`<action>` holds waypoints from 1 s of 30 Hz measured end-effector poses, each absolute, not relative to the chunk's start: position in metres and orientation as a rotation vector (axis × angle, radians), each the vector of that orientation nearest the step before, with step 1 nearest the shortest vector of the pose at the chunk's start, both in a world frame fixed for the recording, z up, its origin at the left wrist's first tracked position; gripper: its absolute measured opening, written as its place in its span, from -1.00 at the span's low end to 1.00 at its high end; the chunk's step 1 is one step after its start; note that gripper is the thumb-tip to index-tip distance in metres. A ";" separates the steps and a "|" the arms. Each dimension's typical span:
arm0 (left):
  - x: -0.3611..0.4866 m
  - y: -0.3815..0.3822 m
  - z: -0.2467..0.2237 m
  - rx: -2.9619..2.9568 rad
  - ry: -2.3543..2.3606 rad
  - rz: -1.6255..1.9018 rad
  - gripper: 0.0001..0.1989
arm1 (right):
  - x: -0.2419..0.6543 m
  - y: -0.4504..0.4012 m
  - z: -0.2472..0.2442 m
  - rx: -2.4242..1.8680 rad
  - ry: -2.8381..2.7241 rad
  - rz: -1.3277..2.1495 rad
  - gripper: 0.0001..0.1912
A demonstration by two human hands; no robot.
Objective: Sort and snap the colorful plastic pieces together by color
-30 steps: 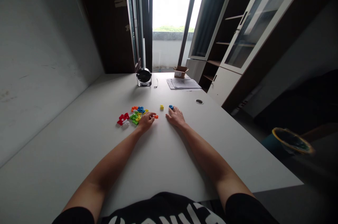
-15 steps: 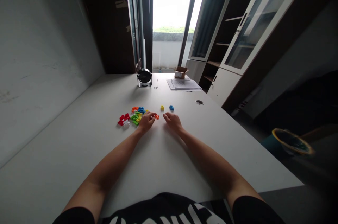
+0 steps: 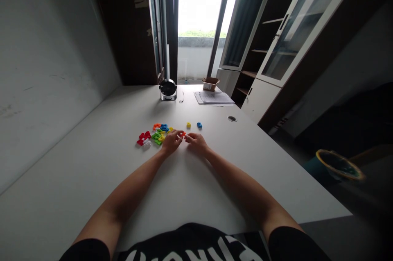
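Note:
An orange piece (image 3: 183, 134) is pinched in the fingers of my left hand (image 3: 172, 141), just right of a loose pile of pieces. My right hand (image 3: 197, 143) has its fingertips closed at the right side of that same piece. Beside my left hand lie red pieces (image 3: 143, 138), green pieces (image 3: 157, 137), a white piece (image 3: 146, 144), orange pieces (image 3: 156, 126) and blue pieces (image 3: 164, 127). Beyond my hands, a yellow piece (image 3: 188, 125) and a blue piece (image 3: 199, 125) sit apart on the white table (image 3: 181, 199).
At the table's far side stand a round black-and-silver device (image 3: 168, 89) and an open cardboard box (image 3: 210, 84), with papers (image 3: 214, 97) in front of the box. A cable hole (image 3: 232, 119) is at the right. A bin (image 3: 339, 165) stands beyond the right edge.
My right hand has moved left and its fingertips have come to the orange piece. The piece has tilted slightly in my left hand.

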State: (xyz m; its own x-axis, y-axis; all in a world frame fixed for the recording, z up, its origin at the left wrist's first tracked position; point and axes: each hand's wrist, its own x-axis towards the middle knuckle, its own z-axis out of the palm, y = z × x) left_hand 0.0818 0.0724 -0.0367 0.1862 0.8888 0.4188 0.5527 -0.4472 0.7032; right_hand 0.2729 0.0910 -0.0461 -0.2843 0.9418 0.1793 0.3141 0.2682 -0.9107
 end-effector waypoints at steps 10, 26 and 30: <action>0.078 0.079 -0.038 1.878 1.327 1.166 -0.71 | 0.277 0.093 -0.043 -1.078 -1.758 1.095 -0.66; 0.076 0.078 -0.031 1.774 1.251 1.085 -0.65 | 0.278 0.090 -0.041 -1.022 -1.819 0.926 -0.73; 0.076 0.077 -0.025 1.757 1.197 1.060 -0.64 | 0.276 0.088 -0.038 -1.047 -1.822 0.808 -0.77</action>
State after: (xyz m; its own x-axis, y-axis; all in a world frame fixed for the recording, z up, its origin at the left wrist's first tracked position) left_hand 0.0760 0.0769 -0.0252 0.2209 0.9506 0.2182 0.3319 -0.2837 0.8997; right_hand 0.2761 0.0883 -0.0383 -0.2769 0.8920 0.3572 0.3342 0.4379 -0.8346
